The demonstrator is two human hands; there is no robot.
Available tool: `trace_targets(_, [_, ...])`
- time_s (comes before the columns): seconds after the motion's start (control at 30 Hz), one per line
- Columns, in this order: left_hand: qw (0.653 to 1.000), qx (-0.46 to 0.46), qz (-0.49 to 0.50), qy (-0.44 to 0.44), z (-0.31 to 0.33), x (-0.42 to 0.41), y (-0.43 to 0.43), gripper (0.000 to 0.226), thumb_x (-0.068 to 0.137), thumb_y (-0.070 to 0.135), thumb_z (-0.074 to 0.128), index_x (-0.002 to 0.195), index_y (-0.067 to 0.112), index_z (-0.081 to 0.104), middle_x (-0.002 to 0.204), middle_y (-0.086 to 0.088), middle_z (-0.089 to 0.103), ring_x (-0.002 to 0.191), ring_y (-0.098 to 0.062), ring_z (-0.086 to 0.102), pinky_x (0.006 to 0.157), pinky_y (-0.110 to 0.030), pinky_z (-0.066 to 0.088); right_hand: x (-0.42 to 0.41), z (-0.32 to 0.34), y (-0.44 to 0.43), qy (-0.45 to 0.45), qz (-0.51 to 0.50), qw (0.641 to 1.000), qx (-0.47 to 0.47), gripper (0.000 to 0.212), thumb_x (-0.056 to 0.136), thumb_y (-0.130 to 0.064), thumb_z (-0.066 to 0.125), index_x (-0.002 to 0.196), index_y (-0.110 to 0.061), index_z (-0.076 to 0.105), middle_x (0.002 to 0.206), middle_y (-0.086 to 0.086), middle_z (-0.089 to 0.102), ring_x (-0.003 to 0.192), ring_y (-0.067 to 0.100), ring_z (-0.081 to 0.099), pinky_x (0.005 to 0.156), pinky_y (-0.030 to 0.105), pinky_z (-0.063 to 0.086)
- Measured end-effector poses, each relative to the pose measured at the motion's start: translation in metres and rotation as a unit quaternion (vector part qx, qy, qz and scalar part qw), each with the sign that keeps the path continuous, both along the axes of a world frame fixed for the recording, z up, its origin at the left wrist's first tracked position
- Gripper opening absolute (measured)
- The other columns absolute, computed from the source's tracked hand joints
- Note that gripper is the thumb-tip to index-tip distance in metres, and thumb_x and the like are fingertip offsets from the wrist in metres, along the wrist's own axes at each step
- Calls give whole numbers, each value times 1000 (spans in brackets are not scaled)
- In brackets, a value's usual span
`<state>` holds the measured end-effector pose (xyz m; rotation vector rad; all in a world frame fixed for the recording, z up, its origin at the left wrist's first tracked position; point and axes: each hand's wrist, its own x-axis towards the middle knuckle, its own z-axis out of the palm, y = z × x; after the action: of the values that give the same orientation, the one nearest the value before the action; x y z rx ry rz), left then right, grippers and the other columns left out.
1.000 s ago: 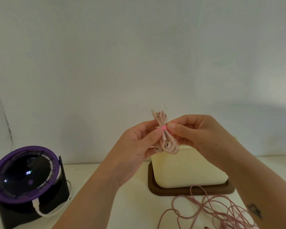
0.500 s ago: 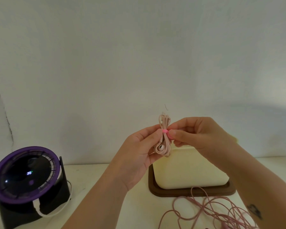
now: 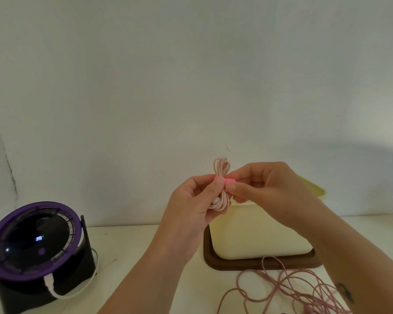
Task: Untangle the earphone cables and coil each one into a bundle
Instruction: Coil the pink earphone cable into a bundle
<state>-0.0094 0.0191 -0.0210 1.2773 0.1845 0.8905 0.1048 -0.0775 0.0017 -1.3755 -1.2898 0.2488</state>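
Above the white bench (image 3: pixel 134 245), left hand (image 3: pixel 191 200) and right hand (image 3: pixel 266 189) pinch the coiled earphone bundle (image 3: pixel 221 168), likely to close its pink tie (image 3: pixel 225 179).

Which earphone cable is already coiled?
The pale cable pinched between left hand and right hand, bound by a pink tie; the tangled cable lies loose.

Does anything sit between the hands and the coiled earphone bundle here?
Nothing visible does. The left hand and right hand both pinch the coiled earphone bundle directly at its middle, by the bright pink tie, held up in the air.
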Motion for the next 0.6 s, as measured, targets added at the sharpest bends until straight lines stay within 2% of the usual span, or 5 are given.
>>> trace_targets(0.17, [996, -69, -54, 21, 3, -2, -1, 21, 70, 20, 65, 84, 4, 63, 68, -5, 63, 56, -9, 59, 55, -22, 54, 5, 2, -4, 26, 34, 998, -44, 26, 72, -30, 75, 91, -14, 72, 83, 3, 74, 73, 12, 68, 72, 21, 55])
trace_targets(0.3, [983, -100, -137, 71, 4, -6, 2, 21, 74, 17, 64, 90, 3, 62, 72, -7, 58, 51, -9, 52, 53, -22, 54, 15, 5, -9, -6, -9, 1000, -23, 55, 59, -50, 70, 111, -35, 63, 101, -12, 68, 78, 11, 67, 67, 21, 51])
trace_targets(0.4, [979, -99, -151, 98, 3, -5, 0, 21, 71, 18, 65, 87, 5, 64, 72, -6, 60, 49, -9, 51, 51, -22, 53, 12, 3, -7, -37, 60, 996, -45, 39, 68, -37, 69, 106, -26, 68, 98, -2, 72, 75, 15, 64, 65, 19, 49])
trace_targets(0.5, [979, -104, -146, 97, 3, -4, -4, 9, 65, 16, 66, 68, 9, 68, 69, -6, 59, 46, -9, 49, 49, -22, 51, 12, 1, -4, 15, 89, 996, -20, 27, 65, -28, 71, 88, -15, 73, 81, 14, 72, 66, 14, 62, 61, 19, 50])
trace_targets(0.6, [980, -107, -146, 88, 6, -6, -4, 9, 63, 14, 64, 54, 12, 67, 63, -5, 57, 45, -9, 46, 48, -21, 50, 12, -2, -1, 73, 128, 989, -3, 22, 63, -23, 71, 82, -13, 74, 73, 13, 68, 62, 13, 60, 61, 20, 50])
